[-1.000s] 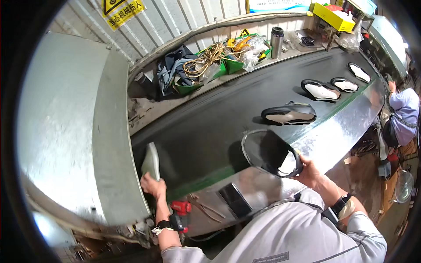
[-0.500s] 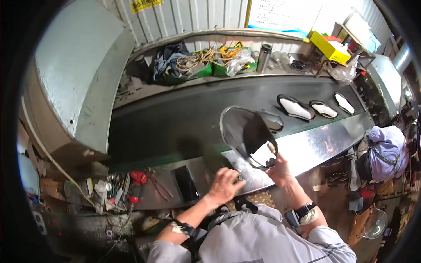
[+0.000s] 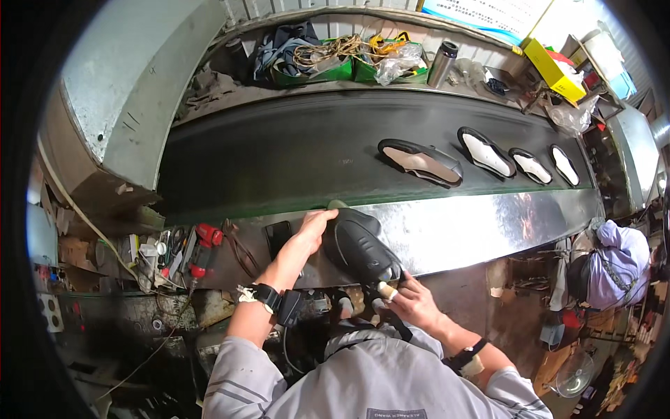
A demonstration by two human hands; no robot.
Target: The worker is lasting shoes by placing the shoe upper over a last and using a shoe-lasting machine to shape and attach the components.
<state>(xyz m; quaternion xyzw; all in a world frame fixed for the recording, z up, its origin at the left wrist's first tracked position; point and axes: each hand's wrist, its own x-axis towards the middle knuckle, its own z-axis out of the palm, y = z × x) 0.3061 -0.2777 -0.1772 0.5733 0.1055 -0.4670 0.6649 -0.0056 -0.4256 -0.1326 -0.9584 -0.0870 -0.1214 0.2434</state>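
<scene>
A black shoe upper is held over the near metal ledge, its smooth, stitched outer side facing up. My left hand is closed on its far left end, fingertips partly hidden at the edge. At the near end, my right hand grips the edge, its fingers bent around it. A tan, stubby piece shows beside that hand's fingers; I cannot tell whether it is a finger cover. Beyond, on the dark belt, lies another black shoe upper, its pale side up.
Several more uppers line the belt at right. Left on the ledge are a dark phone, pliers and a red heat gun. Green bins and a steel flask stand behind. A person in lavender is at right.
The shoe upper has turned from showing its open inside to its outer side and come nearer, leftward. My left hand, earlier apart from it, now grips it. The view has shifted.
</scene>
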